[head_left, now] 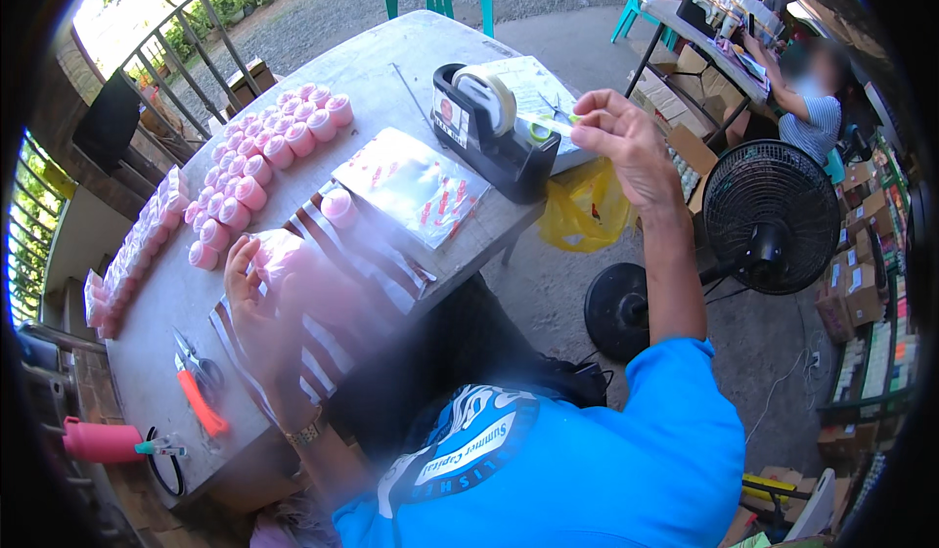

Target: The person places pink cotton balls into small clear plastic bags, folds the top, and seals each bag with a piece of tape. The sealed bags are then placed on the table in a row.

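Observation:
My left hand (pixel 256 299) has its fingers closed around a small pink piece in clear plastic wrap (pixel 279 255), above a brown-and-white striped cloth (pixel 321 348). Pinched in the raised fingers of my right hand (pixel 626 147) is the end of a strip of clear tape (pixel 543 123). That strip runs back to a tape roll (pixel 494 98) in a black tape dispenser (pixel 523 172). A single pink cup-shaped piece (pixel 338 208) stands on the cloth. Beside it lies a stack of clear plastic sheets with red print (pixel 416 184). Haze blurs the area around my left hand.
Several bare pink pieces (pixel 279 150) stand grouped on the table (pixel 381 59), with wrapped ones (pixel 137 245) lined along its left side. Scissors (pixel 205 372) and an orange-handled tool (pixel 201 401) lie near left. A yellow bag (pixel 587 206) and black fan (pixel 768 216) are at right.

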